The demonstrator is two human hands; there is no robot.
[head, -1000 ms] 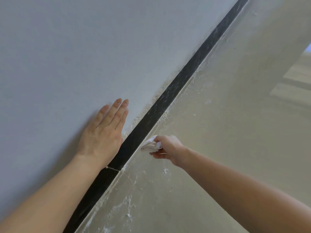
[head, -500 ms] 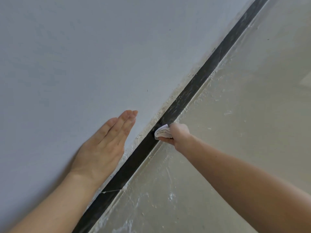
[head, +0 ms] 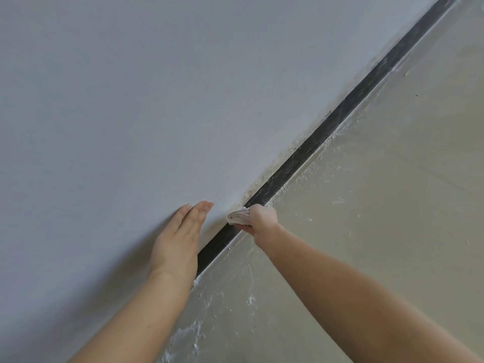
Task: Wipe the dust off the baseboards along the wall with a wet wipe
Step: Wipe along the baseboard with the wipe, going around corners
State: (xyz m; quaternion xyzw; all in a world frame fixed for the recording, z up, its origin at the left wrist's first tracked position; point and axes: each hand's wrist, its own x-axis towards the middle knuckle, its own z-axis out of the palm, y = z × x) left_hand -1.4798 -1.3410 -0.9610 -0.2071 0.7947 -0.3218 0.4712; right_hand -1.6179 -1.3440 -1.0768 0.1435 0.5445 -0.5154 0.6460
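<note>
A narrow black baseboard runs diagonally from the lower middle to the top right, between the wall and the floor. My right hand grips a folded white wet wipe and presses it against the baseboard. My left hand lies flat on the wall just left of the wipe, fingers straight and together, holding nothing. Its palm and forearm hide the nearest stretch of the baseboard. Ahead of the wipe the baseboard looks streaked with pale dust.
The plain grey-white wall fills the left and top. The beige floor on the right carries white plaster specks and smears along the baseboard's foot. Crumbly cream residue lines the baseboard's top edge.
My right hand has slid the wipe further along the baseboard, away from me. The view has followed it, and my left hand stays flat on the wall.
</note>
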